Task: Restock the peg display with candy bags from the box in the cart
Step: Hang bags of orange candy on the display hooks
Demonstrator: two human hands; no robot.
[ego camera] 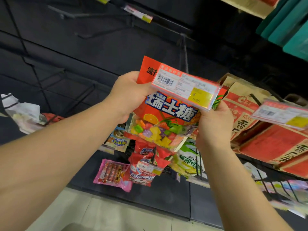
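Right now, bag: I have 1 orange Swiss-candy bag [166,117] up against the dark peg wall, its long axis running from its top at upper left down to the clear window of sweets at lower right.
Left hand: my left hand [128,95] grips the bag's upper left edge, fingers curled behind it, thumb on the front.
Right hand: my right hand [215,124] pinches the bag's right edge just below the price tag [186,85]; it is the nearer hand to the tag end of the peg.
Peg: the tag lies across the bag's top, so the hang hole is hidden from me; the wire peg [185,52] runs back from the tag to the wall.
Room: bare pegs up and to the left, brown paper snack bags [241,110] just beside my right hand, red candy bags [146,164] hanging below.
Next, as I judge it: slide the bag's top back along the peg, away from me.
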